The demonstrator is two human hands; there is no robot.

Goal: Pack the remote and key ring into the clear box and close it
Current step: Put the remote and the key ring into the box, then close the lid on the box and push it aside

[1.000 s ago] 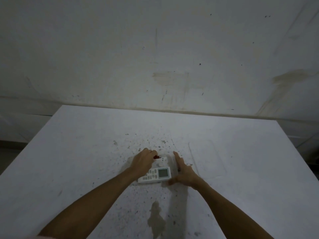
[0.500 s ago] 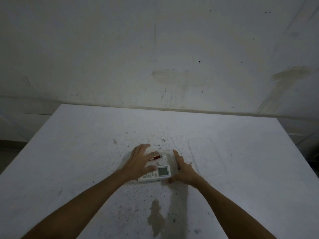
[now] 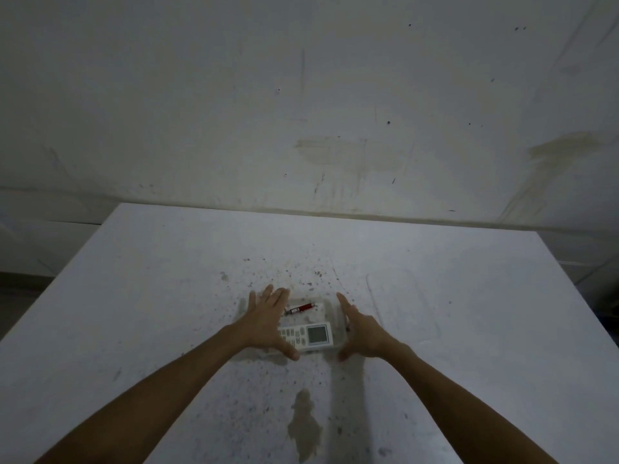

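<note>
A clear box [image 3: 336, 313] lies at the middle of the white table [image 3: 150, 296]. Inside it rest a white remote [image 3: 313, 335] with a small screen and, behind it, a red key ring [image 3: 300, 308]. My left hand [image 3: 266, 321] is spread flat over the box's left end, fingers apart, covering part of the remote. My right hand [image 3: 363, 329] stands edge-on against the box's right end, fingers straight. The clear lid [image 3: 402, 306] lies flat on the table to the right of the box.
The table is speckled with dark spots, and a brownish stain [image 3: 304, 426] marks it near me. A stained wall [image 3: 318, 112] rises right behind the table's far edge.
My left hand let go of the red key ring, which now lies in the box, and then spread flat over the box's left end. The right hand stayed at the right end.
</note>
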